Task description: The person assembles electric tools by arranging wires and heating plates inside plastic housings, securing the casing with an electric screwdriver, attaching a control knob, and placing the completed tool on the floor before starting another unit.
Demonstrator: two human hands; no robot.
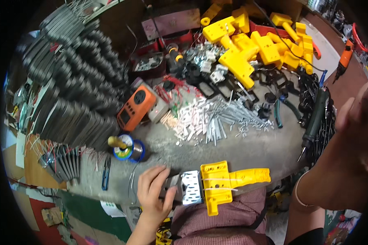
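Observation:
My left hand [154, 192] is closed at the near edge of the bench, thumb and fingers around a dark grey flat part [173, 185]. A silver slotted metal plate [191, 188] joins that part on its right. Beside the plate lies a yellow plastic housing half [217, 188], hollow side up, its handle pointing right. Two pale wires [221, 179] run from the plate across the housing. My right hand [351, 112] is raised at the far right, close to the camera and partly cut off by the dark rim; whether it holds anything is hidden.
Stacked dark flat parts [75, 85] fill the left. A solder spool [129, 149], blue tweezers [106, 173] and an orange meter [135, 107] stand nearer. Metal tubes [221, 122] lie mid-bench, yellow housings [241, 49] behind. Pliers [279, 112] and a dark green-handled screwdriver-like tool [316, 112] lie right.

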